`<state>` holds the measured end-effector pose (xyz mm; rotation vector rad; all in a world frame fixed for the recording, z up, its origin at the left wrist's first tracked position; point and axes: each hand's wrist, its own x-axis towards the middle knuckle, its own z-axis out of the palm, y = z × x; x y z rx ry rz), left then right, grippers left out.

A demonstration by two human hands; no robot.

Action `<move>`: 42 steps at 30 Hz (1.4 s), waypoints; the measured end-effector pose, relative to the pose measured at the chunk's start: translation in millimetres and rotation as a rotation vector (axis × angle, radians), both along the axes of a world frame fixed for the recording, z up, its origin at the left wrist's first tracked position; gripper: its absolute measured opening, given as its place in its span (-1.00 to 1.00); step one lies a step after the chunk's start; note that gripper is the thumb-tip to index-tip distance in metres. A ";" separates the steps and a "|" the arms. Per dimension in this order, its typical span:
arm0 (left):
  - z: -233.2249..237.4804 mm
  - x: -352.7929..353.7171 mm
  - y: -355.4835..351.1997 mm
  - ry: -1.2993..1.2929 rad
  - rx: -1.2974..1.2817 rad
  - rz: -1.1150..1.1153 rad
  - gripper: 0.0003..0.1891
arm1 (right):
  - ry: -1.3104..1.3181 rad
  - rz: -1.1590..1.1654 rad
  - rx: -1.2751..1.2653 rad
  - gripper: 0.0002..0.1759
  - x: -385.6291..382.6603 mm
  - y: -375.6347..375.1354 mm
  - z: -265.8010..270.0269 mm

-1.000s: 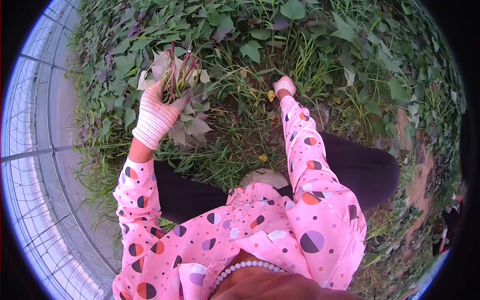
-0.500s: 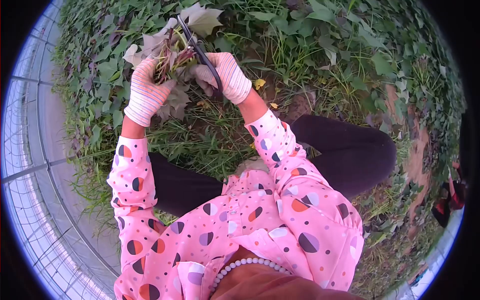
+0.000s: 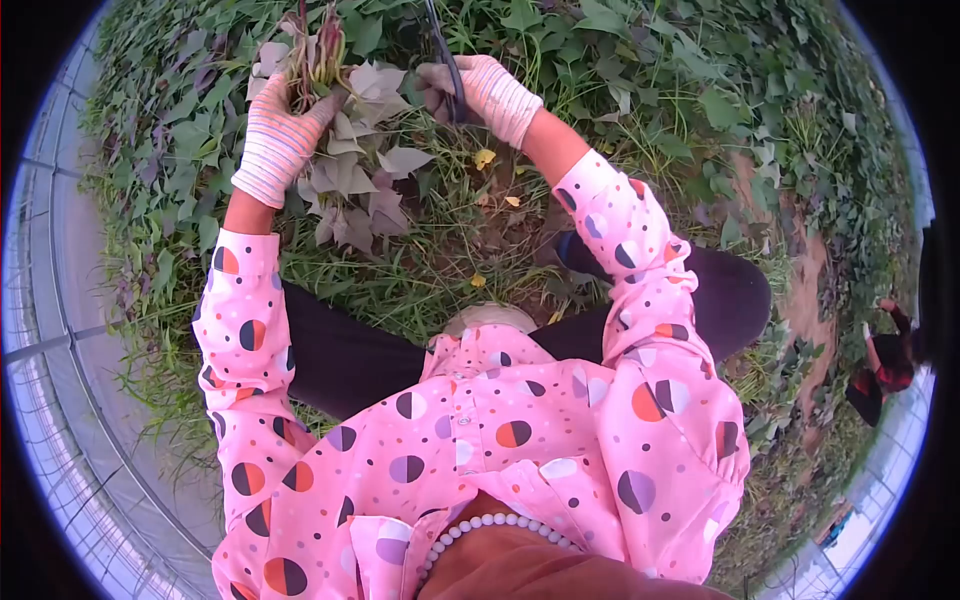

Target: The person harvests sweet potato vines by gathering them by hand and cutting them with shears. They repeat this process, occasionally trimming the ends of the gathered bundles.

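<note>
The bunch of vine shoots [image 3: 350, 165], with reddish-purple stems and pale grey-green leaves, sits in the upper left of the frame. Its leafy mass hangs below the fist, so a loosened hold could let stems slide out. The blade close by could also nick a glove.

The left hand [image 3: 275, 140], in an orange-striped knit glove, is clenched round the stems. The right hand [image 3: 495, 90], at upper centre, is wrapped tight on dark metal scissors [image 3: 446, 58]; I cannot tell whether the blades are apart. Green ground vines [image 3: 640, 60] surround both hands, and another person [image 3: 885, 365] crouches at the right edge.
</note>
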<state>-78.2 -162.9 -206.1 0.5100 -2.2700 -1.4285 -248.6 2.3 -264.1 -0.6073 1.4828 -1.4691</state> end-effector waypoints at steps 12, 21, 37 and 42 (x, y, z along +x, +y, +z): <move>-2.9 24.1 28.7 -0.344 0.085 -0.188 -0.62 | 1.069 0.696 1.085 -0.58 -165.0 172.2 -50.8; -110.9 -47.3 113.8 -0.877 -0.451 -0.749 -0.59 | 0.717 0.247 0.997 -0.48 -116.8 140.8 -270.5; -318.1 -146.3 79.8 -0.940 -0.746 -0.435 -0.62 | -0.095 -0.353 0.725 -0.63 -105.4 254.3 -275.3; -290.1 -105.8 110.2 -0.762 -0.787 -0.404 -0.49 | -0.147 -0.339 0.555 -0.58 -83.7 266.6 -255.8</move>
